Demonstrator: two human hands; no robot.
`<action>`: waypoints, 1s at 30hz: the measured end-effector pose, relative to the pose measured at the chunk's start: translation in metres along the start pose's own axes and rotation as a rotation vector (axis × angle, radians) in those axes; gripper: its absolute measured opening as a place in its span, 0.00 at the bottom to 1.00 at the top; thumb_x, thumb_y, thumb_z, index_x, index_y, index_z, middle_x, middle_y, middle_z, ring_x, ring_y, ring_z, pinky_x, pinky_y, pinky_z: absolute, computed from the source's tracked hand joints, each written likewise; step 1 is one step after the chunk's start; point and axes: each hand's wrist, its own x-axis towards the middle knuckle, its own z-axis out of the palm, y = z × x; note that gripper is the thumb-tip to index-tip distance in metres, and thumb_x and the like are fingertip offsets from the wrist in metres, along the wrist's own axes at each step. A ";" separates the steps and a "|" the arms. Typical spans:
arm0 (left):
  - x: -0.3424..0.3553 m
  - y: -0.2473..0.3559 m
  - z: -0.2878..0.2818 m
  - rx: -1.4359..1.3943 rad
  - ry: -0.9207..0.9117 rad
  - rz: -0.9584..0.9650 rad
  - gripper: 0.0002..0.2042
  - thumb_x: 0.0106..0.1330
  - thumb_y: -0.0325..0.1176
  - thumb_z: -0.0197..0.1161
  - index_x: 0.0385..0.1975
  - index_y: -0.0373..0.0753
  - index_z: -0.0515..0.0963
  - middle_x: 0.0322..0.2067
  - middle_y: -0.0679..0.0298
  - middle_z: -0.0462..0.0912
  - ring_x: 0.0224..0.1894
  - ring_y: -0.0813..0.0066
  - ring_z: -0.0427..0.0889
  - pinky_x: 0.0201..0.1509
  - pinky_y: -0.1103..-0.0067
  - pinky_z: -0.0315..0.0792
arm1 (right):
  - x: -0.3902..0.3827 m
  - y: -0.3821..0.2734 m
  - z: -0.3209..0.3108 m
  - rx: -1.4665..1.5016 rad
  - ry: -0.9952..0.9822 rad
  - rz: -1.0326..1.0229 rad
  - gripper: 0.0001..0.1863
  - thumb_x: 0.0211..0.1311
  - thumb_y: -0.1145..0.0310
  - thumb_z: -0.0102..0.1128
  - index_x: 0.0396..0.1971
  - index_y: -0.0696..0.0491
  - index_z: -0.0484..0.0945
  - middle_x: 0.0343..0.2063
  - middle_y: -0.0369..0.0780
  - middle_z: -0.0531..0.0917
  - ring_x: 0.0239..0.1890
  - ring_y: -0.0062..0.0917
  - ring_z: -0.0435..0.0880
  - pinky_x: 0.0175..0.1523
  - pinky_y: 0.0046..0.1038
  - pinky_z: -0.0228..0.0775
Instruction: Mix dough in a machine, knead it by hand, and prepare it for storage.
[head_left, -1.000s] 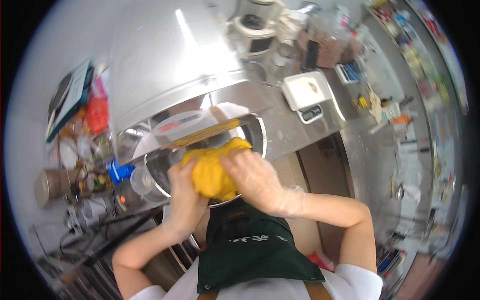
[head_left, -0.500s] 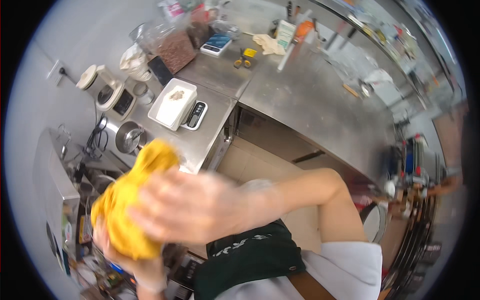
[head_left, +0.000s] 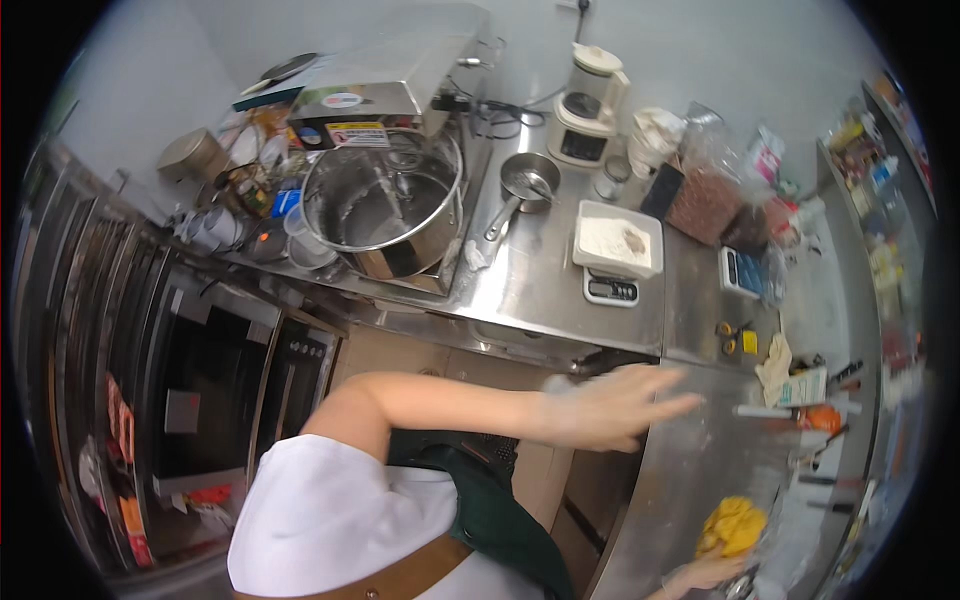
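My left hand, in a clear glove and slightly blurred, reaches across the middle with fingers apart and nothing in it, over the near edge of the right-hand steel counter. At lower right my right hand grips the lower edge of a lumpy yellow dough on or just above that counter; its fingers are partly hidden beneath. A large steel mixer bowl, its yellow mass gone, sits under the mixer's metal housing at the back left.
The back counter holds a small saucepan, a white powder tub on a scale, a blender and bags. Scissors, a cloth and tools lie along the right. An oven rack stands at left.
The yellow dough has gone from the mixer bowl in both hands to the right-hand counter. My left hand has let go of it. The view has swung round.
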 end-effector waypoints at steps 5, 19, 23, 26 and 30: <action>-0.133 -0.016 -0.047 0.158 0.034 -0.573 0.38 0.54 0.31 0.70 0.65 0.39 0.59 0.63 0.48 0.60 0.62 0.49 0.66 0.62 0.65 0.68 | -0.014 0.036 0.162 -0.253 -0.190 -0.094 0.29 0.57 0.63 0.64 0.58 0.56 0.70 0.48 0.46 0.78 0.47 0.40 0.80 0.52 0.36 0.74; -0.309 -0.044 -0.209 0.485 1.029 -0.858 0.08 0.62 0.28 0.62 0.39 0.34 0.79 0.32 0.59 0.79 0.37 0.63 0.77 0.43 0.74 0.71 | -0.032 -0.442 -0.161 1.084 -0.505 -1.112 0.11 0.58 0.83 0.54 0.41 0.63 0.78 0.39 0.44 0.83 0.42 0.33 0.82 0.50 0.31 0.73; -0.358 -0.056 -0.230 0.451 1.120 -0.952 0.06 0.63 0.25 0.59 0.37 0.34 0.79 0.33 0.59 0.79 0.38 0.64 0.76 0.44 0.75 0.71 | -0.115 -0.580 -0.278 1.180 -0.323 -1.883 0.16 0.45 0.82 0.57 0.38 0.60 0.78 0.38 0.45 0.81 0.41 0.35 0.81 0.45 0.32 0.74; -0.398 -0.059 -0.238 0.340 1.275 -1.053 0.06 0.65 0.22 0.55 0.37 0.33 0.78 0.35 0.59 0.78 0.38 0.68 0.76 0.45 0.76 0.70 | -0.190 -0.665 -0.298 1.070 -0.221 -2.339 0.15 0.41 0.74 0.58 0.34 0.60 0.78 0.34 0.43 0.80 0.42 0.33 0.79 0.46 0.29 0.72; -0.424 -0.063 -0.253 0.269 1.392 -1.106 0.06 0.66 0.20 0.51 0.36 0.31 0.77 0.34 0.59 0.75 0.38 0.70 0.76 0.45 0.78 0.70 | -0.279 -0.738 -0.247 0.302 0.122 -2.581 0.12 0.49 0.71 0.56 0.34 0.57 0.80 0.32 0.42 0.79 0.41 0.34 0.78 0.43 0.30 0.70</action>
